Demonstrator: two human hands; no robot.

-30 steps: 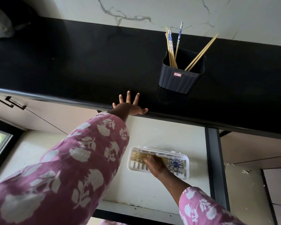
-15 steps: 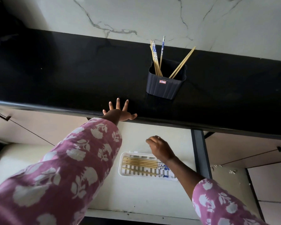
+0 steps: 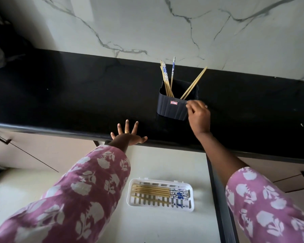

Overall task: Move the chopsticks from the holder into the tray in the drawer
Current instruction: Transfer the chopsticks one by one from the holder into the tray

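— Right hand [image 3: 198, 113] first: where is it now?

— My right hand is at the front right corner of the dark chopstick holder [image 3: 177, 104] on the black countertop [image 3: 77, 95]. The fingertips [image 3: 189, 105] are drawn together at the rim, just below the two plain bamboo chopsticks [image 3: 194, 83]. I cannot tell if they touch the rim, and they pinch nothing yet, as far as I can see.

— And the other hand?

— My left hand [image 3: 128, 135] lies flat on the front edge of the countertop, fingers spread, holding nothing. It is well apart from the holder, so the right hand is clearly the nearer one.

— Which way do the sticks lie from your right hand?

— The plain pair leans up and to the right, away from me; its lower part goes into the holder just above my fingertips. The other bundle [image 3: 166, 78], some with blue pattern, stands more upright at the left side of the holder, further from my fingers.

— So what comes next, you think?

— I judge I should take the leaning pair low, near the rim, and pull along its long axis, up and right, not sideways, or the holder may tip.

— Where do they go?

— Into the white slotted tray [image 3: 160, 208] in the open drawer [image 3: 95, 230], below and nearer to me. Several chopsticks [image 3: 151, 190] already lie there lengthwise, left to right, so I must turn the pair level.
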